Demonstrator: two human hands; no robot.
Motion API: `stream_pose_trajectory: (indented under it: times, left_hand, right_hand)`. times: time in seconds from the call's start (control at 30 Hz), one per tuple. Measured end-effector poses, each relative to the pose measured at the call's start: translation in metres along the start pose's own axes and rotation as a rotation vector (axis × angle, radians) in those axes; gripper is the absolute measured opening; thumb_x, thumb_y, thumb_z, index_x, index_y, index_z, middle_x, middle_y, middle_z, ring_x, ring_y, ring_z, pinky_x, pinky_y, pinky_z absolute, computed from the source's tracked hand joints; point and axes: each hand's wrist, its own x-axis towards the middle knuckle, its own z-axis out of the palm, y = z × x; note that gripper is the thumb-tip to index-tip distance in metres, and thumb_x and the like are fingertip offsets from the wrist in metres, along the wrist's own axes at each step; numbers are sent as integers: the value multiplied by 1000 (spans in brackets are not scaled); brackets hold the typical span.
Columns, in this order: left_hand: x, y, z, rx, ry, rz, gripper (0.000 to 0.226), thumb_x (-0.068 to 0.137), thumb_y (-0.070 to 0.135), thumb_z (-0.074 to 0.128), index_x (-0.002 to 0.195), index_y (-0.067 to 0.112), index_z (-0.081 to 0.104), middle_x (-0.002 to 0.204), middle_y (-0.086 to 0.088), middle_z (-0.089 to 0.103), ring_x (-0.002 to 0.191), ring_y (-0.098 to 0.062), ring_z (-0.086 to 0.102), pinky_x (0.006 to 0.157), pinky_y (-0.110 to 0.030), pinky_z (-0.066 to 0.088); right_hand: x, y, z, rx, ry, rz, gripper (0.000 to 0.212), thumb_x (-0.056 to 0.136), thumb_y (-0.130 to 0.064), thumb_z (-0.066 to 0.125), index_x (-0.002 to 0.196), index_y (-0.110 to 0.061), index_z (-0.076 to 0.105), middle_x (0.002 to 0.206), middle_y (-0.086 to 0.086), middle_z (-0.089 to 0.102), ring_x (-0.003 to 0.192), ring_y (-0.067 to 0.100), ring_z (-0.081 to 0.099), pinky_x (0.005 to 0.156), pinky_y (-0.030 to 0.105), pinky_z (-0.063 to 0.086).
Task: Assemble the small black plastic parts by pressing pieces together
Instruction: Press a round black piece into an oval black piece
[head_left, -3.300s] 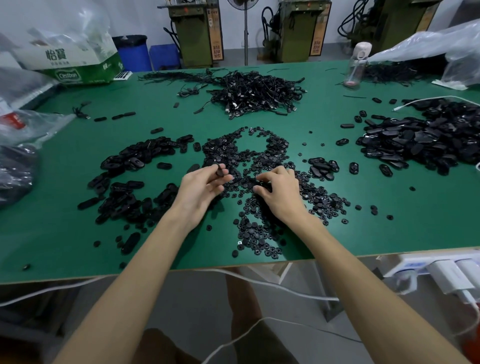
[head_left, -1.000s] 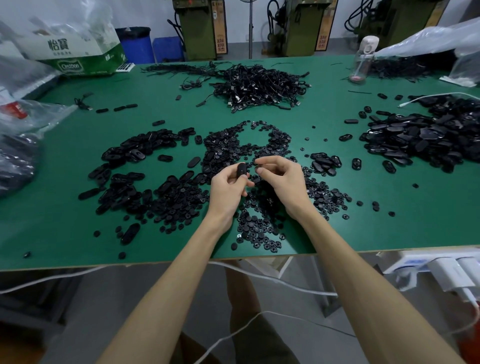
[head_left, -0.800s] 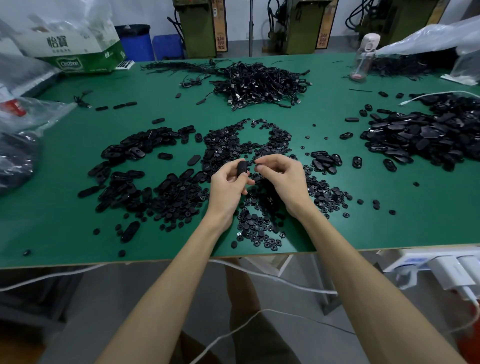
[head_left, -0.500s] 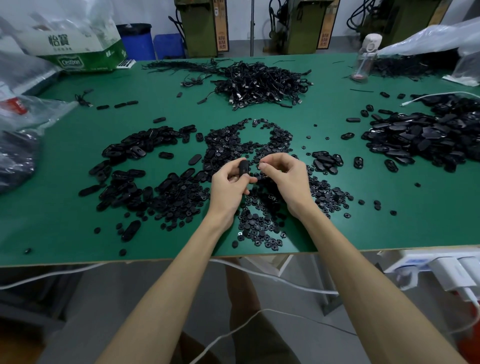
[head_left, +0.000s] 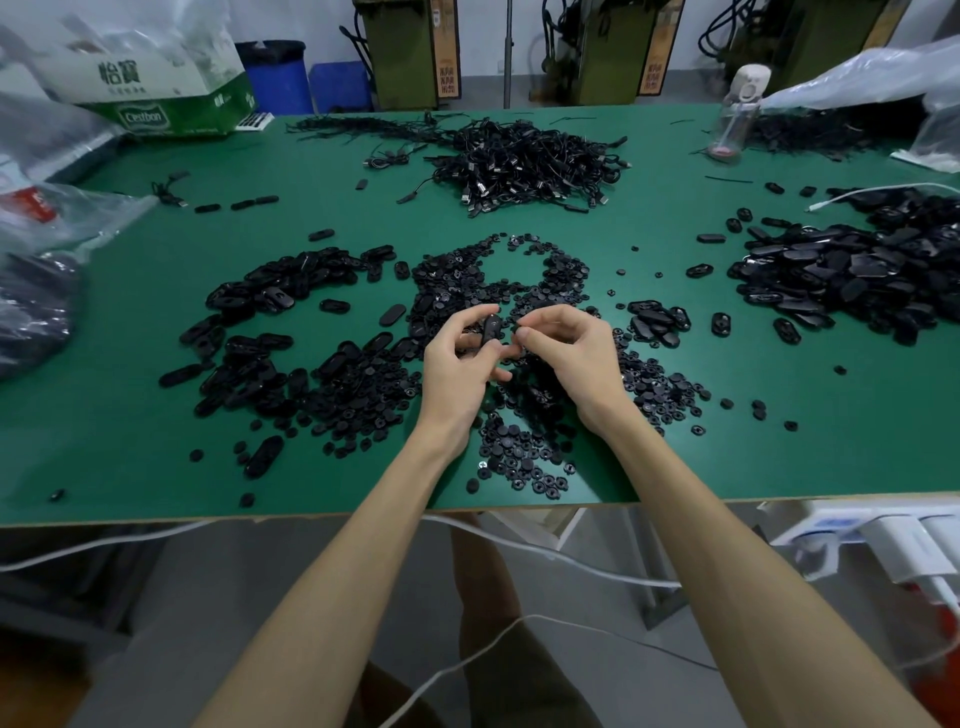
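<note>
Fingers (head_left: 467, 319) curled, pinches with left hand (head_left: 457, 366) smooth black oval shell (head_left: 491, 330), long axis upright; right hand (head_left: 576, 358) bunched just beside, hold unclear.

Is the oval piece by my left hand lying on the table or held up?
Held up: the left hand pinches the oval piece above the pile.

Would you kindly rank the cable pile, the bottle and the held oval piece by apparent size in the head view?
1. Cable pile
2. Bottle
3. Oval piece in the left hand, though nearest the camera
</note>
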Motion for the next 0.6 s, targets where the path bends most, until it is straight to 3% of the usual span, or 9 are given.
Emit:
stream_pose_trajectory:
  times: [0.13,0.23,0.37,0.6]
  left_hand:
    - [-1,0,0,-38,23,-2,19,99,2,65,114,13,69,95,-10,69,91,-21,77,71,-29,62]
    - [0,-2,0,-55,70,-21,13,98,5,68,110,5,65,96,-12,64,84,-12,74,70,-32,63]
    - [1,-3,0,-65,130,-55,15,99,6,67,110,1,59,99,-14,59,77,-9,71,68,-33,63]
    - [2,-4,-1,-99,174,-95,14,97,7,70,104,-1,61,102,-13,64,74,-13,76,68,-33,64]
  right_hand:
    - [0,0,-1,49,-23,-6,11,88,-6,77,99,-8,77,84,3,79,80,14,76,78,21,56]
    - [0,1,-1,41,-25,-7,10,87,-10,80,96,-10,77,85,2,79,82,14,76,79,21,56]
    - [1,3,-2,63,-21,14,10,86,-13,81,96,-11,77,87,3,80,86,17,76,82,23,56]
    - [2,4,-2,-22,-31,-2,5,88,-18,80,90,-22,78,84,-7,76,77,5,66,75,18,52]
